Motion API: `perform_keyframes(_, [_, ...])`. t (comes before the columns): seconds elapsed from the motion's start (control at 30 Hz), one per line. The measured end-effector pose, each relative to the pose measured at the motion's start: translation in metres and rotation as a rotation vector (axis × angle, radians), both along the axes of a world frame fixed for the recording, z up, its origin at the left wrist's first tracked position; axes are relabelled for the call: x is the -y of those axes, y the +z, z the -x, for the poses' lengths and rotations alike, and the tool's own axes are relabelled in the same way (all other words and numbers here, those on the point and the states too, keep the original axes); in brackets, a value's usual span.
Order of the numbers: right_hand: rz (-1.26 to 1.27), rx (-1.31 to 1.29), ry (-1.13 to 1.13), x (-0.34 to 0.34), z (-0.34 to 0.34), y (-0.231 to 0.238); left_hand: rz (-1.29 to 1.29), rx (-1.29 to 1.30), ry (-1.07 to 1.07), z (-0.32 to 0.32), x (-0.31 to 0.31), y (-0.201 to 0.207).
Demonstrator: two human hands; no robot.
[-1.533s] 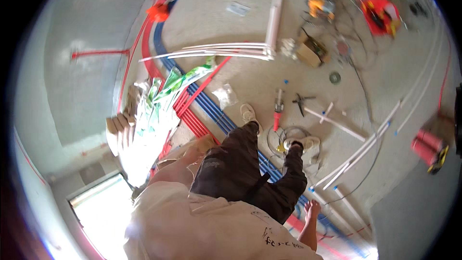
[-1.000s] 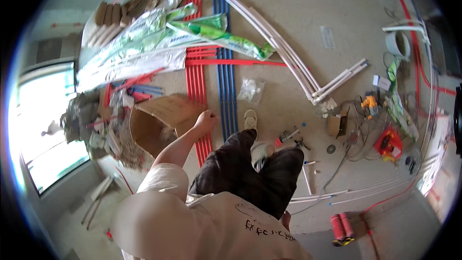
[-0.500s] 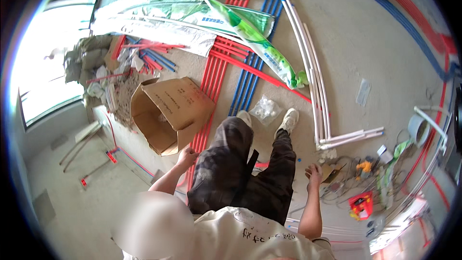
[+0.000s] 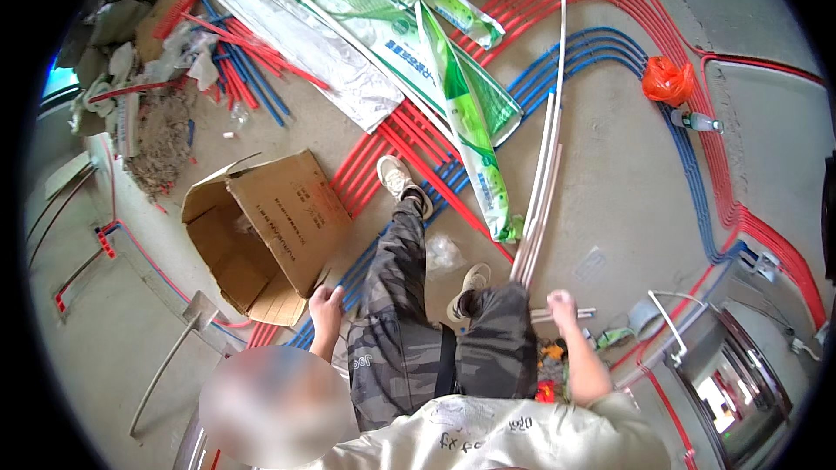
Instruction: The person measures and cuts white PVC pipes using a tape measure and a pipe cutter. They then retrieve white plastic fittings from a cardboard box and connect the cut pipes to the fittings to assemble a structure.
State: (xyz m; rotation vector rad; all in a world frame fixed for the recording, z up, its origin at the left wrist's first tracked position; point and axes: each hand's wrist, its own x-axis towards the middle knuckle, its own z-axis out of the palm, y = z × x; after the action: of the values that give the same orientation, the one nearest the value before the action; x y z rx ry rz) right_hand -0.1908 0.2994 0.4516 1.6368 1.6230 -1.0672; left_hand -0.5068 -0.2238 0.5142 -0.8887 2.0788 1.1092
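Well, left hand [image 4: 326,303]: loosely closed beside cardboard carton [image 4: 294,216], seemingly empty.
Right hand [image 4: 562,305]: curled, contents I cannot tell.
Carton: lying sideways, perhaps for easy reaching.

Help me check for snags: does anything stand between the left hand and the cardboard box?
Nothing visible does: the left hand appears beside the lower corner of the cardboard box, though their depth gap is unclear.

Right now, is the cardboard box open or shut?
Open. The cardboard box shows its inner walls through the mouth facing the picture's left.
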Motion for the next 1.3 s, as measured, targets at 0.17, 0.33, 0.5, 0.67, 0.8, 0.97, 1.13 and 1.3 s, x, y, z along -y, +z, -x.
perform_keyframes(0.17, [-0.172,-0.070,0.295,-0.087,0.183,-0.035,-0.145,0.017,0.034,0.084,-0.060,-0.010])
perform_keyframes(0.33, [0.000,-0.306,0.283,-0.129,0.381,-0.066,-0.325,0.215,0.084,0.162,-0.159,-0.091])
perform_keyframes(0.5, [0.221,-0.372,0.327,-0.129,0.515,-0.215,-0.192,0.114,-0.303,0.222,-0.286,-0.293])
perform_keyframes(0.67, [0.236,-0.409,0.921,-0.100,0.631,-0.329,-0.065,-0.017,-0.066,0.313,-0.404,-0.433])
perform_keyframes(0.8, [0.252,-0.490,0.826,-0.089,0.666,-0.350,-0.157,-0.006,0.133,0.289,-0.451,-0.505])
perform_keyframes(0.97, [0.309,-0.326,0.629,-0.102,0.728,-0.333,-0.367,-0.175,-0.247,0.198,-0.522,-0.349])
perform_keyframes(1.13, [0.058,-0.618,0.880,-0.089,0.685,-0.348,-0.633,0.071,-0.372,0.154,-0.497,-0.238])
perform_keyframes(1.3, [0.400,-0.042,1.392,-0.065,0.506,-0.238,-0.608,0.349,0.111,0.211,-0.394,-0.228])
